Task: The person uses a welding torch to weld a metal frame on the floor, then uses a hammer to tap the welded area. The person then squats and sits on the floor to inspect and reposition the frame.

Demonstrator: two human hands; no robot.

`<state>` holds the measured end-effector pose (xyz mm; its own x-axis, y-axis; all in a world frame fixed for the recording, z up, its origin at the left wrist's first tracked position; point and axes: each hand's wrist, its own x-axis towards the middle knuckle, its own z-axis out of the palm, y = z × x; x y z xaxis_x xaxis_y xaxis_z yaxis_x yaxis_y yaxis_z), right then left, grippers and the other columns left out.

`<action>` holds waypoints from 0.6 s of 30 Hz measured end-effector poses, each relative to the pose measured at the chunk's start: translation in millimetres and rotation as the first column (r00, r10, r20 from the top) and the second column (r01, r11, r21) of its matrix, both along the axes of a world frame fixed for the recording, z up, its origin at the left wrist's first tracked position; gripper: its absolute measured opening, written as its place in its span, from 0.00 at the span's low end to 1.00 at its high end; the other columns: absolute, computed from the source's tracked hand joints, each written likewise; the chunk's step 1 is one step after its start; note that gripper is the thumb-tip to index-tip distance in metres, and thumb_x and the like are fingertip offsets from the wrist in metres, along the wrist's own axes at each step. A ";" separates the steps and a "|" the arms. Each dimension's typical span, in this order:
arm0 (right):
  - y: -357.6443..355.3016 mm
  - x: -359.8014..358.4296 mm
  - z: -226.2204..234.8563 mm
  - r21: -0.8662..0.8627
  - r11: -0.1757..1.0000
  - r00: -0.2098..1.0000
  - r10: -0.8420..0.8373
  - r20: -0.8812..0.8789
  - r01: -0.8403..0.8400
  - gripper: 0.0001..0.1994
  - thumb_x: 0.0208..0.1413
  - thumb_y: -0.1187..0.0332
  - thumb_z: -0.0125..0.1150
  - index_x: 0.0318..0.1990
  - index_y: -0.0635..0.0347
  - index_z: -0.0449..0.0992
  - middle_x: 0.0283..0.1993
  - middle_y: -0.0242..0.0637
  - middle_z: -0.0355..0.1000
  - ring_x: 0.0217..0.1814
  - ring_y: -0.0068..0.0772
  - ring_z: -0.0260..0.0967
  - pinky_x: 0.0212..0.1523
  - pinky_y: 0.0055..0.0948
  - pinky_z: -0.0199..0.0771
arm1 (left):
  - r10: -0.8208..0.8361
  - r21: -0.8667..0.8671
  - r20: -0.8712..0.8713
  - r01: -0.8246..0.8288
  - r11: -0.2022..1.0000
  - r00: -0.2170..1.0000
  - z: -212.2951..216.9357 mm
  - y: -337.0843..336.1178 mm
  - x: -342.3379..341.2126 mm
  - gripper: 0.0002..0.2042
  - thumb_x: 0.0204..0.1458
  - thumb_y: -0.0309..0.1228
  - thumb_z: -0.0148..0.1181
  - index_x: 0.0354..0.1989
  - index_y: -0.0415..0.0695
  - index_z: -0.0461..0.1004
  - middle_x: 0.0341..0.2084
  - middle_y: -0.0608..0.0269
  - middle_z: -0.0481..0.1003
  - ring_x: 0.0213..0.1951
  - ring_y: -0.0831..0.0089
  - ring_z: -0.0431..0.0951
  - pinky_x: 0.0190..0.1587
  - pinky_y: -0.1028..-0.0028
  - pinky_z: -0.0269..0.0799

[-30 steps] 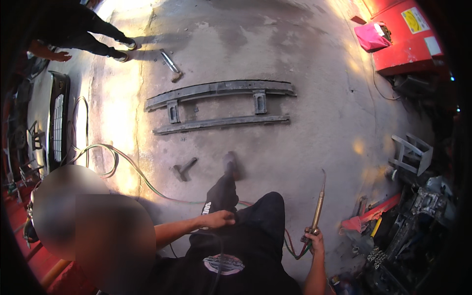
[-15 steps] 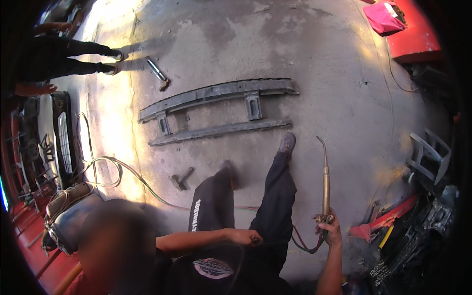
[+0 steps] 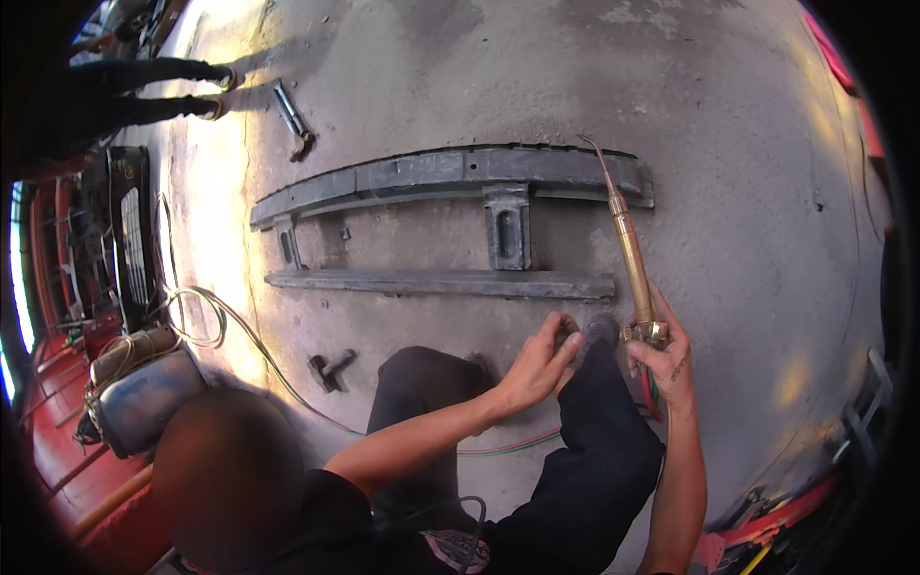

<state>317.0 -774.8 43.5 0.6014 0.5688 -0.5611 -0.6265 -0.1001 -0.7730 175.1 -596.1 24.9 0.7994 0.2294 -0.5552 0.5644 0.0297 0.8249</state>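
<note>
In my right hand is a brass gas torch, gripped around its valve end. Its long thin tip bends to the left and overlaps the right end of a grey metal bumper beam in the picture. My left hand is to the left of the torch valves, over my right leg. Its fingers are curled in toward the thumb, and whatever they pinch is hidden. The beam lies on the floor ahead of my feet, its two bars joined by brackets.
Red and green hoses run behind my legs toward gas cylinders at left. A hammer lies near my left foot, and a metal tool beyond the beam. Another person's legs show at far left. Red metal parts lie at lower right.
My right hand has raised the torch forward, its tip now over the beam's right end. My left hand has come from my lap toward the torch. My knees are more bent and the beam looks nearer.
</note>
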 end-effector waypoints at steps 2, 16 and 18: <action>6.7 -4.8 -36.1 -0.001 0.999 0.999 0.045 -0.021 -0.045 0.40 0.49 0.77 0.68 0.72 0.64 0.58 0.38 0.34 0.73 0.28 0.21 0.71 0.25 0.22 0.75 | 0.068 -0.040 0.141 -0.063 0.997 0.988 -52.6 -17.0 9.6 0.18 0.68 0.42 0.51 0.51 0.37 0.63 0.31 0.54 0.73 0.32 0.69 0.75 0.36 0.67 0.73; 42.7 -44.1 -82.6 -0.187 0.982 0.930 0.055 0.363 0.015 0.38 0.50 0.76 0.66 0.70 0.73 0.59 0.36 0.36 0.74 0.26 0.22 0.71 0.23 0.20 0.73 | 0.261 -0.420 0.319 -0.111 0.901 0.911 -122.4 -21.1 9.9 0.13 0.68 0.37 0.52 0.45 0.38 0.62 0.29 0.51 0.74 0.32 0.70 0.73 0.35 0.66 0.70; 44.4 -51.8 -75.9 -0.208 0.977 0.919 0.042 0.393 0.045 0.38 0.50 0.76 0.66 0.70 0.73 0.59 0.36 0.36 0.74 0.26 0.22 0.71 0.23 0.20 0.73 | 0.270 -0.415 0.329 -0.119 0.902 0.905 -117.7 -24.1 7.5 0.12 0.67 0.35 0.52 0.44 0.38 0.62 0.29 0.50 0.73 0.31 0.69 0.72 0.35 0.66 0.70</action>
